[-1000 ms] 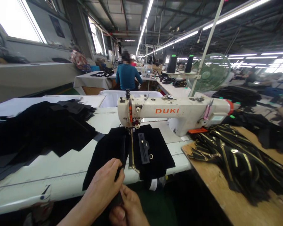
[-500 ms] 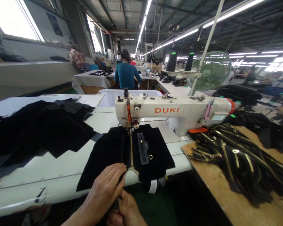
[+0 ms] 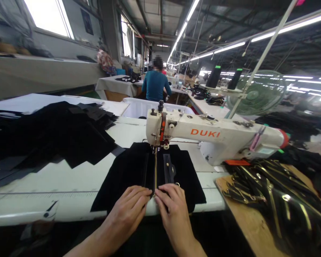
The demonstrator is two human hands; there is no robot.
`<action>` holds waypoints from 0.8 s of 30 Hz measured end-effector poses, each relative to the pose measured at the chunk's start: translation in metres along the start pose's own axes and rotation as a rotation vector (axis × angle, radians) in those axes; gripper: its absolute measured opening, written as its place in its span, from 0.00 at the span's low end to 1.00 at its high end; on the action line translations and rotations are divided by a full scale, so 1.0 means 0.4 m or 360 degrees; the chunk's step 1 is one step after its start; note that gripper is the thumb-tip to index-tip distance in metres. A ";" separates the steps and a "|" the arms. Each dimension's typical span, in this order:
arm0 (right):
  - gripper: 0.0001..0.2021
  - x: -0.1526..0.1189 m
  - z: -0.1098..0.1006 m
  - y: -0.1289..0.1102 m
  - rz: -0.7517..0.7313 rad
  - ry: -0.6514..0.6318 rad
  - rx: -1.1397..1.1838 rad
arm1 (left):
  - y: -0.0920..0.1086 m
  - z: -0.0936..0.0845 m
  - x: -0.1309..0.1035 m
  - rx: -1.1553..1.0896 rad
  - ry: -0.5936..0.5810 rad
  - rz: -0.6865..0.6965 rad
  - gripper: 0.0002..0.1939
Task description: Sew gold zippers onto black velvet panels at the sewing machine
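A black fabric piece (image 3: 128,171) lies flat under the needle area of a white sewing machine (image 3: 176,125). Down its middle runs a gold zipper (image 3: 156,167), its near end between my hands. My left hand (image 3: 128,210) grips the fabric's near edge just left of the zipper, fingers together. On the other side, my right hand (image 3: 173,207) has its fingertips closed on the zipper's near end and the fabric beside it. A dark strip with a small zipper (image 3: 167,167) sits right of the gold one, and a gold ring (image 3: 178,184) shows just above my right fingers.
Black fabric pieces (image 3: 82,132) are heaped on the left of the machine table (image 3: 69,203). Gold-zippered black strips (image 3: 278,200) pile on a wooden board (image 3: 230,200) at right. Ahead are a white bin (image 3: 133,107), a seated person in teal (image 3: 155,85) and a green fan (image 3: 256,92).
My right hand has come up from below the table edge, where it held something dark, onto the zipper's near end. My left hand stays at the fabric edge. The view has turned left.
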State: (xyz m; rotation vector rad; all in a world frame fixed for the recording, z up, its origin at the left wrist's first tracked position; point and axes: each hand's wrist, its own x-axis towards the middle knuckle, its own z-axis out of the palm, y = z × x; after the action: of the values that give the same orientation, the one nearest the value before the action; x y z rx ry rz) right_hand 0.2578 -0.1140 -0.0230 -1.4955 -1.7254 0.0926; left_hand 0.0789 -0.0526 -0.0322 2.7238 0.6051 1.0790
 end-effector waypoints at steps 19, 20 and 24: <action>0.16 0.028 0.007 0.034 -0.0106 -0.0245 0.0029 | 0.001 -0.022 0.016 -0.0203 -0.0212 -0.0142 0.15; 0.17 0.030 0.003 0.036 -0.0124 -0.0268 0.0027 | -0.001 -0.027 0.017 -0.0247 -0.0247 -0.0184 0.17; 0.14 0.047 -0.012 0.041 -0.0218 -0.0336 0.0033 | -0.008 -0.052 0.021 -0.0310 -0.0482 -0.0222 0.25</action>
State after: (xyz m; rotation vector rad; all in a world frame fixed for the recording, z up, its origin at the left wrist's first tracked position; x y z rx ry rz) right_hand 0.2746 -0.0955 -0.0187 -1.3887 -1.9844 0.2022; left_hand 0.0691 -0.0462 -0.0126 2.5597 0.5954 0.6388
